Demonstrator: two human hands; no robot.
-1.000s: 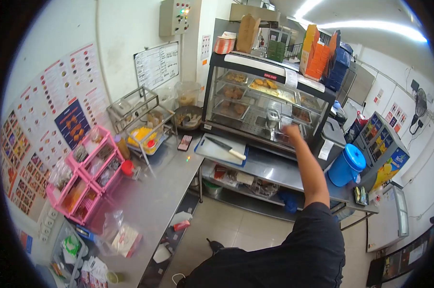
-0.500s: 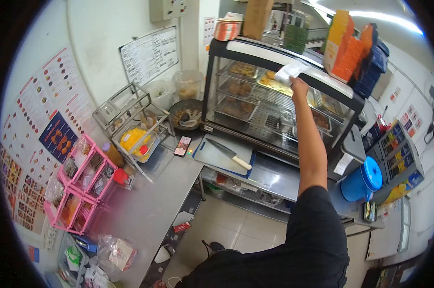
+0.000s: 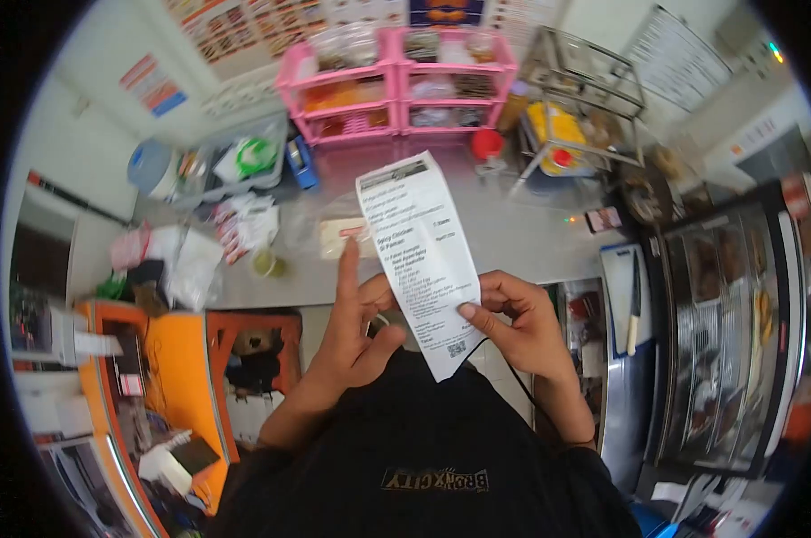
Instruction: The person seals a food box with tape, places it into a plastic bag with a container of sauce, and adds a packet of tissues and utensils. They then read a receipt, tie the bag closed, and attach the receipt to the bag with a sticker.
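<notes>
A printed paper receipt [image 3: 428, 264] stands upright in front of my chest, its text and QR code facing me. My right hand [image 3: 527, 327] pinches its lower right edge, thumb on the printed side and fingers behind. At the opposite edge is my left hand [image 3: 356, 327], index finger stretched upward and thumb apart. Some of its other fingertips reach the paper's left side and are partly hidden. Behind the receipt, a clear plastic bag with pale paper [image 3: 344, 238] lies on the steel table [image 3: 320, 289].
Pink stacked racks [image 3: 396, 85] with packets stand against the wall. A steel rack [image 3: 585, 90], a phone [image 3: 603, 219] and a white-handled knife [image 3: 633, 327] on a cutting board [image 3: 614, 305] are to the right, beside the glass display cabinet [image 3: 724, 336]. An orange desk [image 3: 177, 394] is at left.
My view has turned left from the display cabinet to the steel table. My right hand has brought the receipt from the cabinet top to my chest, and my left hand has come up beside it.
</notes>
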